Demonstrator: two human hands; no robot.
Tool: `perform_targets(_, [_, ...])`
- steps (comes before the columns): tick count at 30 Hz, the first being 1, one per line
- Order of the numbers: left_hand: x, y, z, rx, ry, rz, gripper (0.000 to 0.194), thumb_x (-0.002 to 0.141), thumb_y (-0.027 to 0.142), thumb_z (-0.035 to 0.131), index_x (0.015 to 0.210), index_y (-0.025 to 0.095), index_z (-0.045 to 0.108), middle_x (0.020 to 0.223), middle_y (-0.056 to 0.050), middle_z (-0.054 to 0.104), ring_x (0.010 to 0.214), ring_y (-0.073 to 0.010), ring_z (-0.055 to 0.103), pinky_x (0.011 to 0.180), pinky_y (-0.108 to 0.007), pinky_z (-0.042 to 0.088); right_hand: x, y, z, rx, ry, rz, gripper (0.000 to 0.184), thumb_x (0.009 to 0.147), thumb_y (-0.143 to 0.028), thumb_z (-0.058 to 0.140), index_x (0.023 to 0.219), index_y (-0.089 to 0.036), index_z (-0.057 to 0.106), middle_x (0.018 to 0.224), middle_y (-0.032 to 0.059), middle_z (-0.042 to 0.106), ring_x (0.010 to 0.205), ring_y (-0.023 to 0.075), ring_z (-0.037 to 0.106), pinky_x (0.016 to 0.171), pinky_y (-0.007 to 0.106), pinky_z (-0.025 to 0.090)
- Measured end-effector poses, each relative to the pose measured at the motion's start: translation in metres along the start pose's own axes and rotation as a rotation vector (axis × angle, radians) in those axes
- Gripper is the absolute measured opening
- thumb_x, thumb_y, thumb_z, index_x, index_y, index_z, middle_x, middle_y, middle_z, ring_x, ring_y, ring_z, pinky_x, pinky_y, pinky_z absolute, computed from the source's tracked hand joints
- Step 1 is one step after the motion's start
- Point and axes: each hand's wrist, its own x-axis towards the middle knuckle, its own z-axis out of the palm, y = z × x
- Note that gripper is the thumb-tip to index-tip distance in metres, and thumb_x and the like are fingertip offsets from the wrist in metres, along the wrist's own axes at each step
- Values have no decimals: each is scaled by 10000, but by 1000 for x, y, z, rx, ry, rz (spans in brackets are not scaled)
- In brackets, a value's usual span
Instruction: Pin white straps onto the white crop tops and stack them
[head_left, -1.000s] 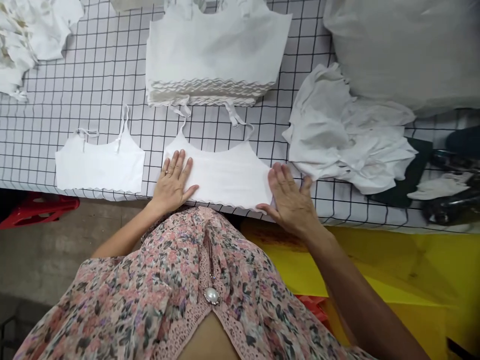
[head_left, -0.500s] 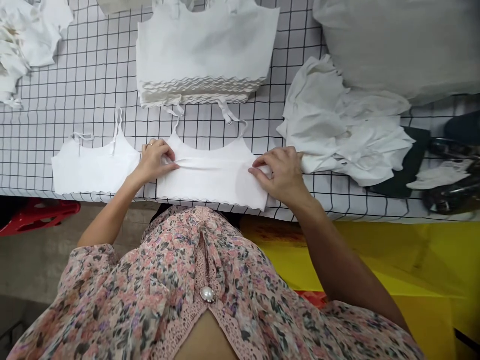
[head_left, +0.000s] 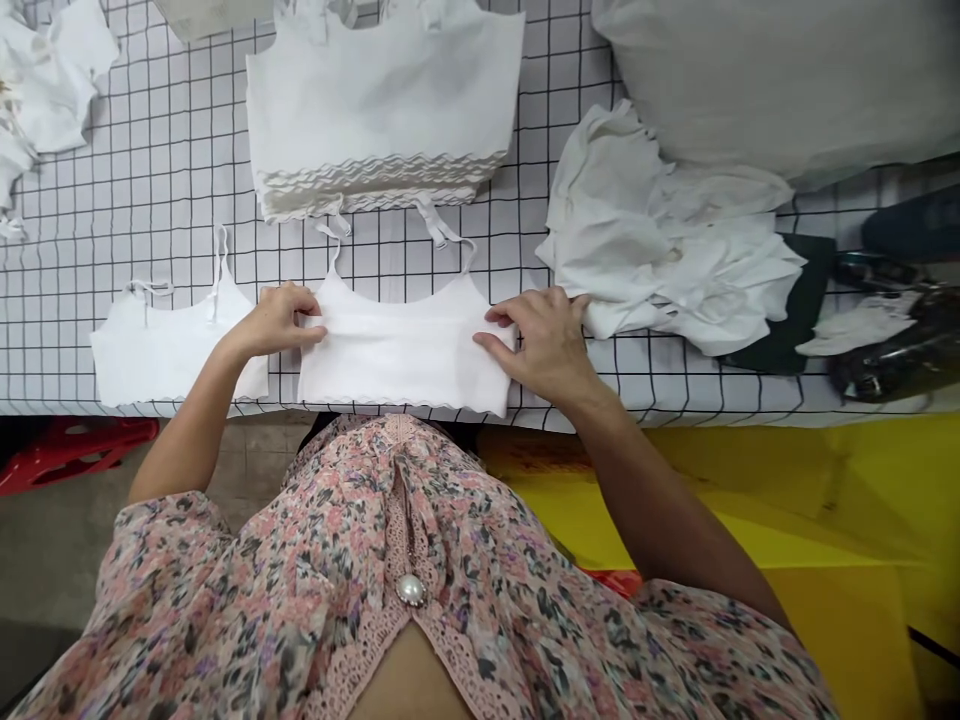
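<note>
Head view, from the far left: I see a loose white cloth pile (head_left: 52,80) on the checked tabletop (head_left: 60,255), and a red plastic piece (head_left: 82,445) below the near edge. Next, close to that edge, the left-hand strap top (head_left: 157,350) lies flat, its straps pointing away from me, with the left forearm crossing its right part. Just beside it, the left hand (head_left: 285,318) pinches the left side of the middle strap top (head_left: 409,365) between thumb and fingers. That white top lies spread along the near edge, with a faint crease across its upper part. Directly behind it I see a neat stack of white tops (head_left: 382,100), wavy hems towards me. At the middle top's right side, the right hand (head_left: 544,340) has thumb and fingers closed on the fabric. Further right, crumpled white garments (head_left: 667,240) lie in front of a large pale bundle (head_left: 780,90), partly over a dark cloth (head_left: 799,320). At far right sits a dark, glossy item (head_left: 892,360), too unclear for me to identify.
</note>
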Motion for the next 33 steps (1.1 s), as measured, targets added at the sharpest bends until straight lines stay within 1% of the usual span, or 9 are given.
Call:
perform_targets(3, [-4,2,-2,118,-154,-51,162,766,292,840,801,228,695,889,-53,670,1002,-272,653,1061,-552,524,-2,-3,0,-19,35,48,358,1012,-508,590,1117,-193,722,1136,152,701,1172,396,580,1110,699,384])
perform_targets(6, [-14,24,10,216,54,-83,289,826,224,807,1097,238,707,1190,-117,672,1239,-365,625,1160,-649,452,-11,-26,0,-34,64,41,480,1079,-448,465,1392,-149,671,1427,213,643,1378,436,543,1232,724,306])
perform_targets(8, [-23,46,31,227,203,-1,431,939,196,690,1356,277,617,1463,-134,610,1430,-369,556,1263,-663,368,-21,-51,5,-34,15,-44,606,1116,-427,350,1638,-144,470,1651,209,499,1565,411,421,1324,704,211])
perform_targets(11, [-39,70,72,170,116,196,607,1065,251,517,1647,298,351,1742,-125,414,1659,-325,363,1376,-612,261,-36,-77,21,-48,-142,-202,774,1124,-535,275,1780,-162,103,1801,178,269,1696,353,237,1367,693,136])
perform_targets(16, [-66,65,107,174,97,137,905,1039,506,629,1760,273,135,1841,-163,182,1728,-374,173,1410,-620,190,-67,-34,25,-128,-158,-142,904,1103,-644,256,1764,-167,-136,1825,207,117,1715,368,177,1335,761,131])
perform_targets(21, [-54,47,81,54,277,102,489,1081,430,590,1540,266,547,1648,-137,560,1580,-311,504,1271,-575,479,-66,20,4,-61,68,-127,800,1107,-611,311,1778,-202,162,1780,231,296,1666,445,289,1256,772,315])
perform_targets(23, [-29,40,64,-7,394,14,308,1072,365,609,1345,240,679,1420,-118,718,1282,-250,710,1053,-445,623,-45,16,-4,37,220,-166,683,1105,-521,421,1707,-203,387,1651,222,515,1566,408,477,1241,661,427])
perform_targets(26, [17,32,42,-24,491,-159,107,1000,305,717,1032,205,739,1080,-69,759,812,-158,688,833,-348,604,0,-14,-11,180,315,-276,410,1077,-390,544,1410,-206,698,1274,163,773,1210,332,723,1082,528,569])
perform_targets(33, [62,31,48,-22,450,-345,201,863,203,868,820,194,671,972,-57,702,868,-195,652,874,-366,549,114,-100,0,294,-68,-264,351,1044,-305,454,1053,-191,786,1043,116,789,958,256,733,904,422,580])
